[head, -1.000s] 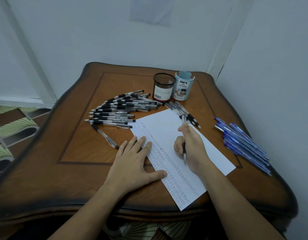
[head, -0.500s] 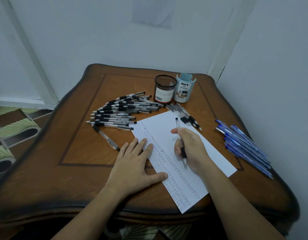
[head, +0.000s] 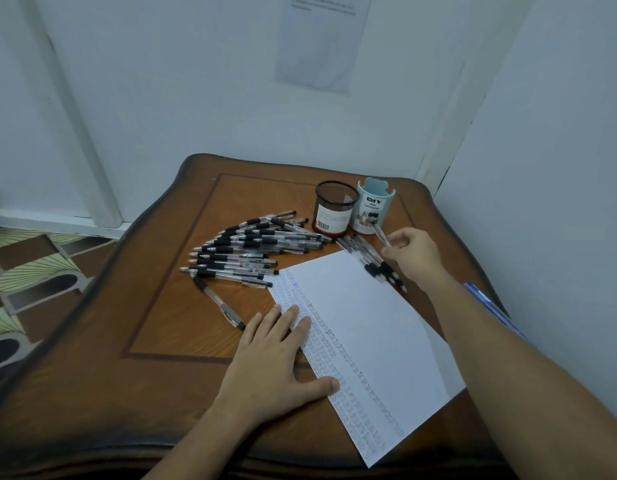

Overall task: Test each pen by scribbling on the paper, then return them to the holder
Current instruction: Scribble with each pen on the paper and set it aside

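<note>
The right hand reaches forward, arm extended, fingers pinched on a pen tilted just before the blue holder. The left hand lies flat, fingers spread, pressing the paper onto the bench

pens left of paper, holders behind.

White paper lying flat, slanted, small scribbles down left side. Black pens lying in fanned pile beside it. One pen tilting in right hand, maybe clear-bodied. Mesh holder standing upright.
</note>
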